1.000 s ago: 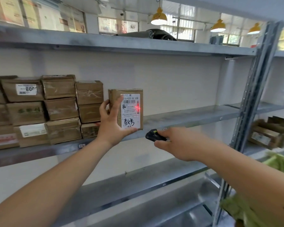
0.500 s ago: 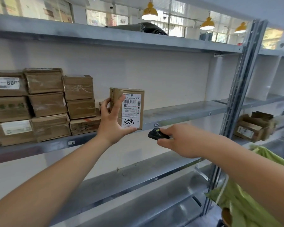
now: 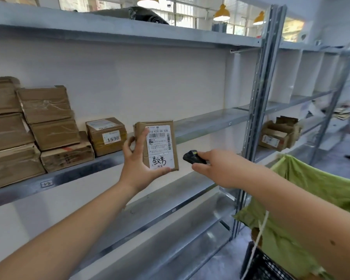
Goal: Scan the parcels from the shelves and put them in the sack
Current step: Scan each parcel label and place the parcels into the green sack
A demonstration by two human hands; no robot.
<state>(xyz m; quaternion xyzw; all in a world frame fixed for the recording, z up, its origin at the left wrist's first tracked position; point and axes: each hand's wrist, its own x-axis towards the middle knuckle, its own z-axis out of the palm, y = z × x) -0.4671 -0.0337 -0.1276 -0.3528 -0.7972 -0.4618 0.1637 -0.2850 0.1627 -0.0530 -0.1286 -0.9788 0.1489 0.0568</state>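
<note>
In front of the middle shelf point(image 3: 206, 120), at chest height, I note two hands at work. My left hand point(image 3: 138, 168) grasps one small cardboard parcel point(image 3: 141, 136), held upright and clear of the shelf, thumb under its lower edge, fingers up its left side. Its white label point(image 3: 160, 146) faces me, with a barcode at the top and black handwriting at the bottom. My right hand point(image 3: 216, 168) is curled round one small black scanner point(image 3: 193, 156), which sits just beside the parcel's lower right corner, apart from it, its nose turned toward the parcel.

On the middle shelf to the left I count seven more cardboard parcels in view. One, marked 1538 point(image 3: 107, 136), stands nearest the held parcel. Next comes a stack of three point(image 3: 53, 126), the lowest lying flat with red tape. At the far left is a second stack of three point(image 3: 6, 130), cut by the frame edge.

One grey steel upright point(image 3: 259, 118) stands to the right of my hands. Beyond it, on a lower shelf, rests one opened box point(image 3: 279, 134) with its flaps raised. One green sack point(image 3: 315, 184) hangs at lower right, partly behind my right forearm, well apart from the held parcel; a white cord point(image 3: 259, 235) runs down its front. Three yellow lamps point(image 3: 221, 13) hang beyond the top shelf.
</note>
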